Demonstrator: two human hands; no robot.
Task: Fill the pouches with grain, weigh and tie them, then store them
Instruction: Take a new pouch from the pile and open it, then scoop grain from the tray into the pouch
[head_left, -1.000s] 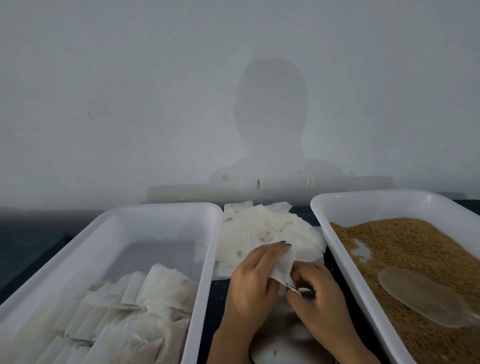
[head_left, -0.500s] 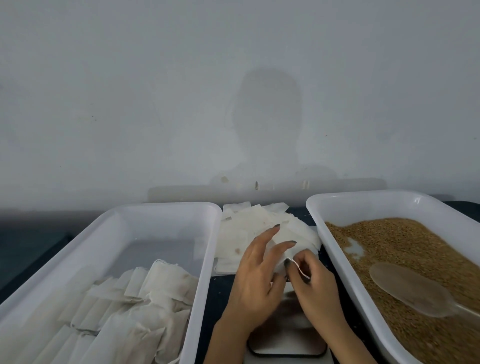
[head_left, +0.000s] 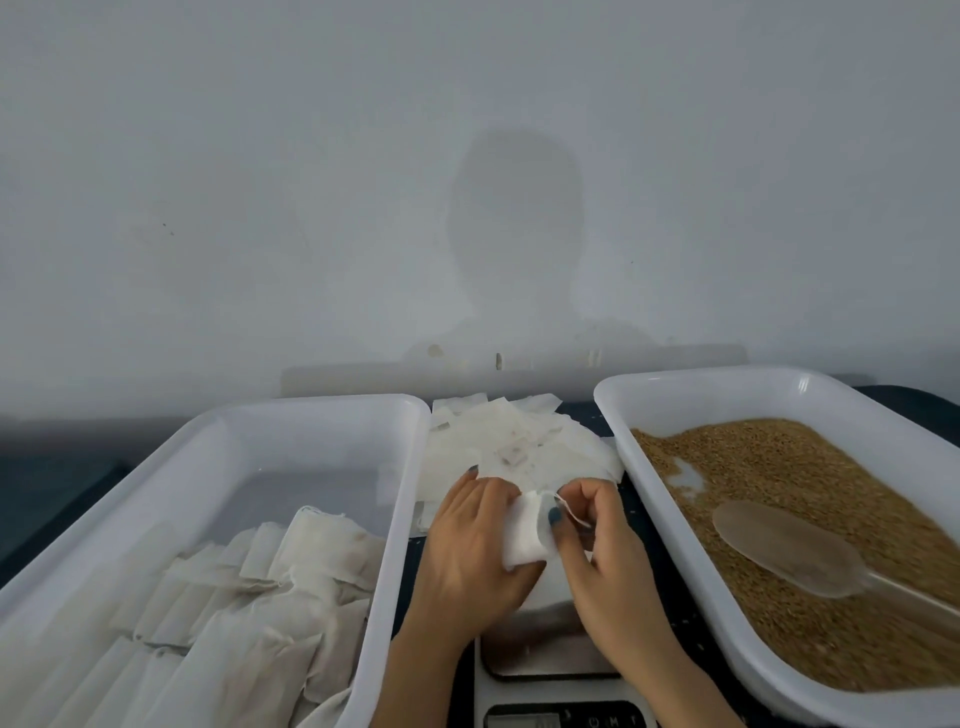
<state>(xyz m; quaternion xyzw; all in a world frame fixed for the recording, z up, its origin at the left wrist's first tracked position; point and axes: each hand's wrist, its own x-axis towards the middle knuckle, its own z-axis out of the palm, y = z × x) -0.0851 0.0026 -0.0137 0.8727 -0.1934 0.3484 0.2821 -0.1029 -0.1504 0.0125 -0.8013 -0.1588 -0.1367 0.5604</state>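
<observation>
Up comes a pouch (head_left: 527, 538)! Half a second ago the left hand (head_left: 467, 545) was splayed over the pile. Now it has that small white pouch clamped under its thumb, with the fingers wrapped behind it. The right hand (head_left: 605, 551) has closed in on the pouch's right edge, fingers curled, pinching the thin white string (head_left: 571, 515) at its top. The pouch sits between the two hands, held just above the scale (head_left: 550, 665), which lies at the middle of the counter's (head_left: 672, 582) front edge. Whether there is grain inside that pouch, I can't tell from here.

Behind the hands, toward the back edge, lies the loose pile of empty pouches (head_left: 519, 447). On the counter's left side stands the left tray (head_left: 311, 410), white, with filled pouches (head_left: 270, 587) heaped in its near half. On the right side, the right tray (head_left: 727, 379) holds brown grain (head_left: 779, 467). A clear scoop (head_left: 784, 545) lies on top of the grain, its handle pointing toward the front right corner.
</observation>
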